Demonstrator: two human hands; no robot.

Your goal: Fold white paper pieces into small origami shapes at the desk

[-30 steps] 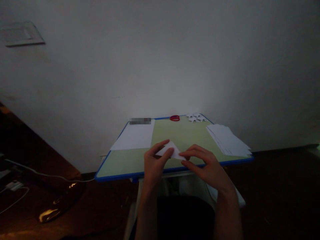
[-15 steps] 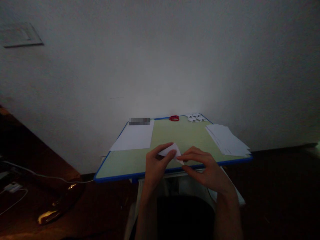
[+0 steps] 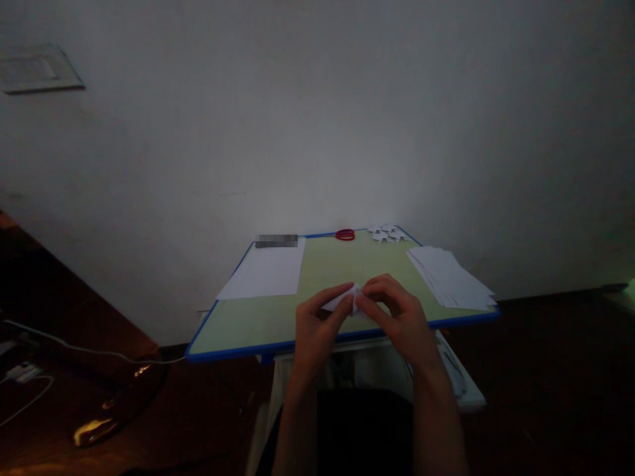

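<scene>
Folded paper [image 3: 337, 304] was pinched near the worktop's [image 3: 243, 327] front edge

Your left hand [image 3: 313, 332] had its grip clamped on the folded paper, between thumb and forefinger; your right hand [image 3: 405, 325] pinched its other end. Red-handled scissors [image 3: 345, 235] and white paper shapes [image 3: 389, 236] lay along the far edge.

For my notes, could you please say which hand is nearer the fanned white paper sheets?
Right. The right hand is left of the fanned white paper sheets; the left hand is farther left.
</scene>
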